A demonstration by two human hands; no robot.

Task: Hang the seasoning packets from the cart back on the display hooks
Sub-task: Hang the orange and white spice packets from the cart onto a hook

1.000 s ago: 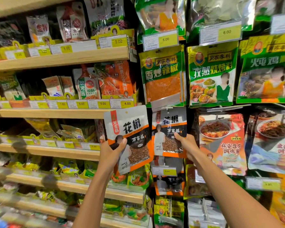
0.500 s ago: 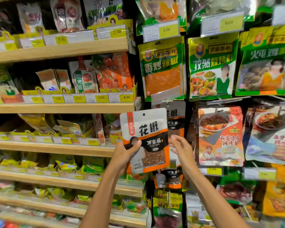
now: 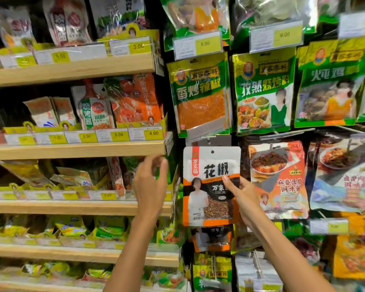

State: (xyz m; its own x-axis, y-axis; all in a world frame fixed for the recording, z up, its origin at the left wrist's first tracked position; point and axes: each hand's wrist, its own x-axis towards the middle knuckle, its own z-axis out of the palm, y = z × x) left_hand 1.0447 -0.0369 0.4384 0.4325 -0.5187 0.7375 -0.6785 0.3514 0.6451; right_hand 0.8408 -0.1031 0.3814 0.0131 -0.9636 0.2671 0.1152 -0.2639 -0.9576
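Note:
A white, black and orange peppercorn packet (image 3: 207, 165) hangs upright in the hook column, its punched hole near the top under a grey hook bracket (image 3: 209, 141). My right hand (image 3: 243, 199) holds the packet's right edge, thumb on the front. My left hand (image 3: 151, 182) is off the packet, to its left, with fingers loosely curled in front of the shelf end and nothing in it. Another packet of the same kind (image 3: 212, 239) hangs below. The cart is out of view.
Wooden shelves (image 3: 72, 149) with sauce pouches and yellow price tags fill the left. Green seasoning bags (image 3: 199, 95) hang above the packet; a mapo tofu packet (image 3: 280, 180) hangs right of it. More packets hang lower down.
The packet has moved right, from my left hand into the hook column. My left hand let go and drew back left. My right hand now holds the packet's right edge.

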